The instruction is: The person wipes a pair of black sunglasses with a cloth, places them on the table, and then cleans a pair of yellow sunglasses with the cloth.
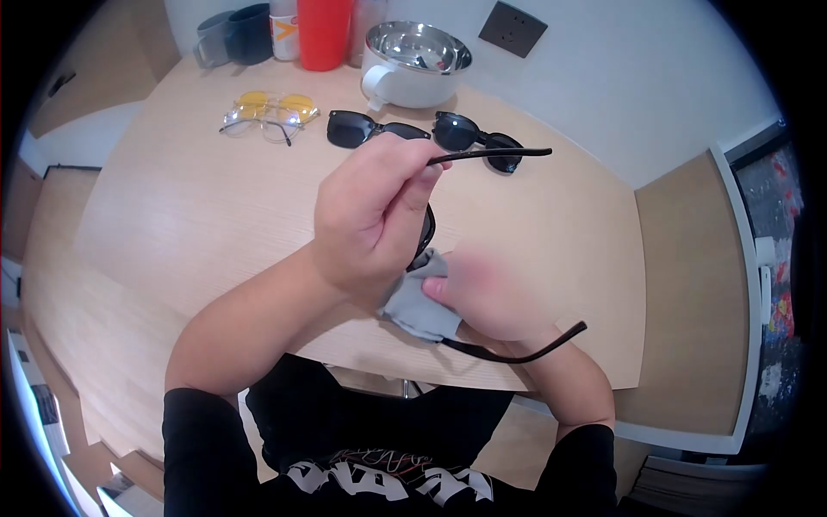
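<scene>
My left hand (375, 211) is closed around one side of a pair of black sunglasses (427, 228), close to the hinge. One temple sticks out to the right above that hand, and the other curves out below my right hand. A grey cloth (419, 308) is pinched in my right hand (491, 289) and wrapped over the lower lens. Part of the right hand is blurred, and my left hand hides most of the frame. Beyond my hands lie two more pairs of dark sunglasses (351, 129) (457, 131).
On the wooden table (189, 207), yellow-tinted glasses (297, 107) and clear glasses (274, 131) lie at the back left. Behind stand a white-and-steel bowl with a handle (405, 86), a red container (324, 34), and dark (250, 36) and grey mugs (212, 41). A wall socket (513, 28) is above.
</scene>
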Demonstrator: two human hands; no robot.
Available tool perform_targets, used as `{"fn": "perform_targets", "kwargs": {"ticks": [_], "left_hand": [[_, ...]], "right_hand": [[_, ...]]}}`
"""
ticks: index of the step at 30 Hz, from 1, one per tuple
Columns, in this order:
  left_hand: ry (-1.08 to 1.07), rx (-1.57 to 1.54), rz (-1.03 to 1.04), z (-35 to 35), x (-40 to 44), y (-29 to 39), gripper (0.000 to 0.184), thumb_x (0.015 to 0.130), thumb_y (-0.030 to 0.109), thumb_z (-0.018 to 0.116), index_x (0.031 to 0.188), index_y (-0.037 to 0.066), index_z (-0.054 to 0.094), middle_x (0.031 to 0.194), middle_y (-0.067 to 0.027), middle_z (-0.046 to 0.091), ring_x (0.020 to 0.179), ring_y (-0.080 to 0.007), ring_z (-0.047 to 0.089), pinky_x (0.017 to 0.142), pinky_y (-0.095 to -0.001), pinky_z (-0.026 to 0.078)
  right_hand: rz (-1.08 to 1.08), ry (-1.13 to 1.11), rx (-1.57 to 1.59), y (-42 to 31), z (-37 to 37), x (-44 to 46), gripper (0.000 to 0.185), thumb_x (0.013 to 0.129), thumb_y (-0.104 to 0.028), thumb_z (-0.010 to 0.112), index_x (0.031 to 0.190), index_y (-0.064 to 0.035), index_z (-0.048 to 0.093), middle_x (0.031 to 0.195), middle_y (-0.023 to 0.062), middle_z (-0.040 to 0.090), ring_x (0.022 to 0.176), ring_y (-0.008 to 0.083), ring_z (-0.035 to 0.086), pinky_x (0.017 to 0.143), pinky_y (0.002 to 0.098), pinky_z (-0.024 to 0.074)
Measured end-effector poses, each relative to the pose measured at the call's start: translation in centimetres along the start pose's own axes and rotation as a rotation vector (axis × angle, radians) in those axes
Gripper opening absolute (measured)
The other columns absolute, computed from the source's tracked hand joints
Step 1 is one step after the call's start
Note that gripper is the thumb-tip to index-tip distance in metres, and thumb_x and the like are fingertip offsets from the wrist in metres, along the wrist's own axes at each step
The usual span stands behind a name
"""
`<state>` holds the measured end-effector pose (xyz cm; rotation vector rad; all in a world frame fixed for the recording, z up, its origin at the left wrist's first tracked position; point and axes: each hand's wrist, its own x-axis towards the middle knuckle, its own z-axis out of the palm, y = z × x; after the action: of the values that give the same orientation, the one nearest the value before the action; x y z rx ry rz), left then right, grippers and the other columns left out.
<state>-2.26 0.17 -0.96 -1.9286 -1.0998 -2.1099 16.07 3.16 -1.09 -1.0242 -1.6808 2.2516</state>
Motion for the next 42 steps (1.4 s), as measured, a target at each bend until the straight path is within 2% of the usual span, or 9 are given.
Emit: {"fn": "perform_targets", "kwargs": {"ticks": [4, 10, 16, 20, 26, 29, 30, 39, 42], "left_hand": [[0.008, 0.024, -0.035, 0.3, -0.2, 0.5, 0.010, 0.086, -0.003, 0.057, 0.096, -0.001, 0.059, 0.076, -0.0114, 0.056, 0.065, -0.0236, 0.053, 0.058, -0.0301, 0.043], [-0.010, 0.047, -0.046, 0.5, -0.5, 0.7, 0.010, 0.085, -0.003, 0.057, 0.095, -0.001, 0.059, 0.075, -0.0115, 0.055, 0.063, -0.0247, 0.052, 0.056, -0.0310, 0.043], [-0.011, 0.047, -0.044, 0.3, -0.4, 0.7, 0.010, 0.084, -0.004, 0.058, 0.094, -0.001, 0.059, 0.074, -0.0116, 0.055, 0.063, -0.0246, 0.052, 0.056, -0.0305, 0.043], [-0.058, 0.073, 0.023, -0.2, -0.2, 0.5, 0.010, 0.085, -0.003, 0.057, 0.095, -0.001, 0.059, 0.074, -0.0116, 0.055, 0.062, -0.0239, 0.052, 0.056, -0.0300, 0.043], [-0.029, 0.071, 0.003, -0.5, -0.1, 0.0, 0.010, 0.086, -0.004, 0.056, 0.096, -0.002, 0.059, 0.074, -0.0113, 0.055, 0.062, -0.0237, 0.052, 0.057, -0.0300, 0.044], [-0.003, 0.085, 0.047, -0.5, 0.0, -0.3, 0.010, 0.086, -0.004, 0.056, 0.095, -0.002, 0.059, 0.075, -0.0115, 0.055, 0.063, -0.0237, 0.053, 0.057, -0.0301, 0.044], [-0.004, 0.089, 0.045, -0.6, 0.1, -0.3, 0.010, 0.086, -0.004, 0.056, 0.095, -0.002, 0.059, 0.075, -0.0116, 0.055, 0.063, -0.0238, 0.053, 0.057, -0.0302, 0.044], [-0.013, 0.079, 0.006, 0.1, -0.2, 0.3, 0.011, 0.084, -0.005, 0.057, 0.094, -0.001, 0.059, 0.075, -0.0120, 0.054, 0.063, -0.0257, 0.052, 0.057, -0.0317, 0.043], [0.000, 0.081, 0.005, 0.3, -0.3, 0.2, 0.013, 0.082, -0.005, 0.058, 0.094, -0.001, 0.059, 0.074, -0.0119, 0.054, 0.063, -0.0257, 0.052, 0.056, -0.0316, 0.043]], "right_hand": [[-0.072, -0.101, -0.160, -0.4, 0.1, -0.3, 0.044, 0.076, -0.005, 0.076, 0.114, 0.0029, 0.056, 0.104, 0.0077, 0.064, 0.094, 0.0144, 0.061, 0.085, 0.0284, 0.0491], [-0.078, -0.141, 0.010, 1.8, -0.5, 0.0, 0.054, 0.069, -0.007, 0.081, 0.115, 0.0012, 0.055, 0.107, 0.0067, 0.062, 0.097, 0.0139, 0.059, 0.087, 0.0285, 0.0475], [-0.073, -0.106, -0.039, 2.2, -0.4, 0.5, 0.034, 0.080, -0.011, 0.074, 0.108, 0.0016, 0.059, 0.097, 0.0059, 0.065, 0.089, 0.0122, 0.061, 0.081, 0.0272, 0.0491], [-0.077, -0.002, 0.021, 2.1, 0.4, 0.6, 0.017, 0.092, -0.011, 0.060, 0.102, 0.0022, 0.061, 0.092, 0.0054, 0.066, 0.084, 0.0095, 0.061, 0.075, 0.0242, 0.0489], [-0.027, -0.170, -0.016, 1.7, -1.2, 0.3, 0.034, 0.087, -0.005, 0.060, 0.119, 0.0017, 0.054, 0.105, 0.0074, 0.063, 0.095, 0.0133, 0.060, 0.083, 0.0281, 0.0479], [-0.003, -0.223, 0.194, 1.7, -0.9, -0.1, 0.047, 0.081, 0.002, 0.061, 0.126, 0.0030, 0.048, 0.113, 0.0085, 0.061, 0.102, 0.0152, 0.059, 0.091, 0.0308, 0.0464], [-0.059, -0.256, 0.164, 2.2, -1.2, 0.3, 0.048, 0.082, -0.004, 0.064, 0.127, 0.0006, 0.047, 0.114, 0.0086, 0.059, 0.106, 0.0153, 0.056, 0.092, 0.0306, 0.0445], [-0.094, -0.071, -0.032, 2.1, 0.1, 0.3, 0.047, 0.073, -0.010, 0.079, 0.112, -0.0003, 0.055, 0.100, 0.0058, 0.063, 0.092, 0.0127, 0.060, 0.082, 0.0283, 0.0483], [-0.091, 0.013, 0.015, 2.1, 0.6, 0.3, 0.039, 0.075, -0.010, 0.078, 0.107, 0.0002, 0.058, 0.096, 0.0055, 0.065, 0.086, 0.0117, 0.061, 0.076, 0.0262, 0.0494]]}}
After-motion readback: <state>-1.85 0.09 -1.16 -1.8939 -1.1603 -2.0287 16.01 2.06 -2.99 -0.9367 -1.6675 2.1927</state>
